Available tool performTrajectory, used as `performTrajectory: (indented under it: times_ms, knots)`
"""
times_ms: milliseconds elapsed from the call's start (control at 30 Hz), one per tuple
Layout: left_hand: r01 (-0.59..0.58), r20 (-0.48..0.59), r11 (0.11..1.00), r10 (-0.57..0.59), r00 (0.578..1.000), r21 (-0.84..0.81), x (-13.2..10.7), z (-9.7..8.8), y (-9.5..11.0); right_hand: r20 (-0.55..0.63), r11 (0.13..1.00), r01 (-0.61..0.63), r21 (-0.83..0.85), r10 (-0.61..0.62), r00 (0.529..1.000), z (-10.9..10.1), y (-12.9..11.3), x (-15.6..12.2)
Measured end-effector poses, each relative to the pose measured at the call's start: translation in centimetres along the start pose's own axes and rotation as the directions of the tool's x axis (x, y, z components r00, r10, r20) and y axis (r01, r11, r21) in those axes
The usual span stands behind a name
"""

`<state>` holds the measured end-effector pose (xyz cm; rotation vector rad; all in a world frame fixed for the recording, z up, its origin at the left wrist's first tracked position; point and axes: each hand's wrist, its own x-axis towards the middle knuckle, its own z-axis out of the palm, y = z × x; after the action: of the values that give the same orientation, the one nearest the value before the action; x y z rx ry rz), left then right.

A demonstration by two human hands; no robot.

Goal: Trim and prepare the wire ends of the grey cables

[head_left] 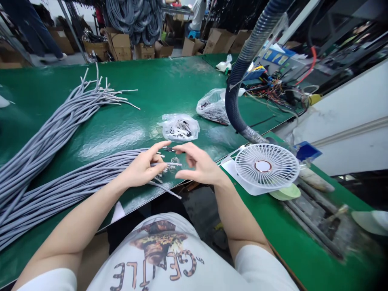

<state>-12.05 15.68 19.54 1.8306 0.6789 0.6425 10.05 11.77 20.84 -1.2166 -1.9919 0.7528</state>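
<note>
Left hand point(142, 167): closed on one gray cable point(173, 164), whose stripped end sticks out toward the right hand.
Right hand point(201, 165): fingers spread, forefinger tip at a small dark part point(169, 150).
Cable bundle point(60, 186): lies on the green table point(169, 81), under the left wrist.
Parts bag point(180, 127): just behind the hands.
White fan point(266, 166): right of them.

Head camera looks forward and down, close over the green table point(169, 85).
</note>
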Motion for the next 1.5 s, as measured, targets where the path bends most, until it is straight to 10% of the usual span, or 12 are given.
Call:
performTrajectory:
  times_ms: [400, 700, 967, 1100, 1300, 1500]
  knots:
    - [-0.111, 0.219, 0.979, 0.072, 0.973, 0.172, -0.8, -1.4, 1.0, 0.571, 0.963, -0.008, 0.27, -0.154, 0.807, -0.3, -0.3, 2.9]
    - [-0.189, -0.097, 0.955, 0.171, 0.981, -0.23, -0.3, -2.0, 0.5, 0.249, 0.681, -0.16, 0.715, -0.034, 0.968, 5.4, 0.6, 2.7]
    - [-0.041, -0.011, 0.957, 0.04, 0.999, -0.287, -0.7, -2.7, 0.8, -0.037, 0.794, -0.019, 0.608, 0.052, 0.998, 0.8, 1.3, 2.3]
    - [0.001, 0.07, 0.974, 0.016, 0.997, -0.227, -0.9, -2.2, 1.2, 0.178, 0.917, 0.026, 0.398, -0.105, 0.978, -0.9, -0.4, 3.6]
    - [0.0, 0.062, 0.989, 0.009, 0.998, -0.145, -0.8, -1.8, 1.2, 0.287, 0.977, 0.193, 0.09, -0.211, 0.934, 0.2, -2.7, 4.6]
    - [-0.069, -0.045, 0.978, 0.061, 0.997, -0.195, -0.7, -2.4, 1.1, 0.046, 0.911, 0.005, 0.412, -0.027, 0.999, 2.9, -0.8, 3.3]
